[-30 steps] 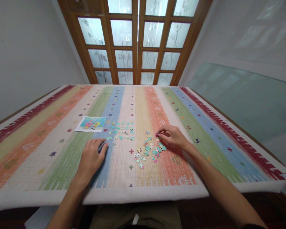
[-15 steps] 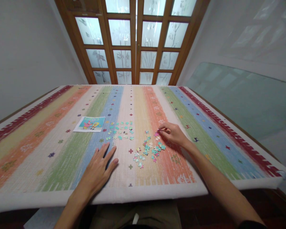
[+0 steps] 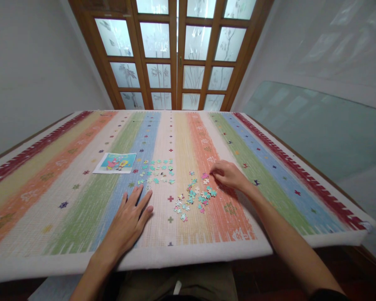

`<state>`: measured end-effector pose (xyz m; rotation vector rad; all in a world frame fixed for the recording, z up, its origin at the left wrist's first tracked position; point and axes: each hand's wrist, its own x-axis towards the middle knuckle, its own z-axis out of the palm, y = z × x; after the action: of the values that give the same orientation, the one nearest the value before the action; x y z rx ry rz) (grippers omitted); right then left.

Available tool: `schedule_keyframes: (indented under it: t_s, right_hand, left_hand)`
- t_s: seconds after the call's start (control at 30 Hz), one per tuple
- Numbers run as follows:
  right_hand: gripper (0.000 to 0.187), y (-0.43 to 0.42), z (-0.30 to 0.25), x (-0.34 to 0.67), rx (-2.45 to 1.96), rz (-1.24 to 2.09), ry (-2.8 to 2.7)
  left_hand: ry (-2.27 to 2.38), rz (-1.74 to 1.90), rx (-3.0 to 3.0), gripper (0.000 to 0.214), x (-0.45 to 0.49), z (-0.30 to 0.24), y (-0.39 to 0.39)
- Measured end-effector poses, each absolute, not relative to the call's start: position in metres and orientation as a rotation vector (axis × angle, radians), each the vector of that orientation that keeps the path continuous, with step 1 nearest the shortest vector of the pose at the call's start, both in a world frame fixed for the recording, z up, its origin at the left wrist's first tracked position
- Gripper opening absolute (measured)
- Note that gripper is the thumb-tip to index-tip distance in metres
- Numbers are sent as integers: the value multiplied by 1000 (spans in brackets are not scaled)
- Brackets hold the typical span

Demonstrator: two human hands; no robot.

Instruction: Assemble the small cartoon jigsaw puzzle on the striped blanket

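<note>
My left hand point(image 3: 130, 217) lies on the tablecloth with its fingers spread, holding nothing. Just beyond its fingertips are rows of turquoise jigsaw pieces point(image 3: 156, 181), laid apart from one another. My right hand point(image 3: 227, 174) rests on the orange stripe, fingers curled and pressed together. Whatever may be between those fingertips is hidden. Immediately left of them sits a pink jigsaw piece point(image 3: 204, 175), with a pale piece point(image 3: 206, 181) below it. A loose cluster of turquoise, pink and white jigsaw pieces point(image 3: 192, 194) spreads between my two hands.
A cartoon picture card point(image 3: 115, 163) lies flat left of the rows. The striped tablecloth point(image 3: 90, 209) covers the table to its white front edge point(image 3: 207, 256). Beyond stand wooden glazed doors point(image 3: 178, 62), and a glass panel point(image 3: 319, 125) leans at the right wall.
My right hand's fingers have curled in and drawn slightly back from the pink piece. My left hand stays flat. The whole view has shifted slightly.
</note>
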<state>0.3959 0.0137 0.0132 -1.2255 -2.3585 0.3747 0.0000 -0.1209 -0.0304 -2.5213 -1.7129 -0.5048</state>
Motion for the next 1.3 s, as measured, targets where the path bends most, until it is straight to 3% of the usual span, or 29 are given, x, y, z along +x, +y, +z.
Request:
schedule_keyframes:
  t_s: [0.63, 0.9, 1.1, 1.3]
  right_hand:
    - [26, 5, 11, 386, -1132, 369, -2502]
    - [7, 4, 18, 385, -1117, 492, -2464]
    - [6, 2, 18, 382, -1184, 689, -2350]
    - [11, 1, 15, 377, -1210, 650, -2356]
  left_hand:
    - [-1688, -608, -2546, 48, 4, -22, -123]
    - [-1496, -722, -2642, 44, 21, -8, -122]
    - [-1415, -776, -2706, 42, 38, -3, -121]
    - [-1396, -778, -2775, 40, 52, 0, -119]
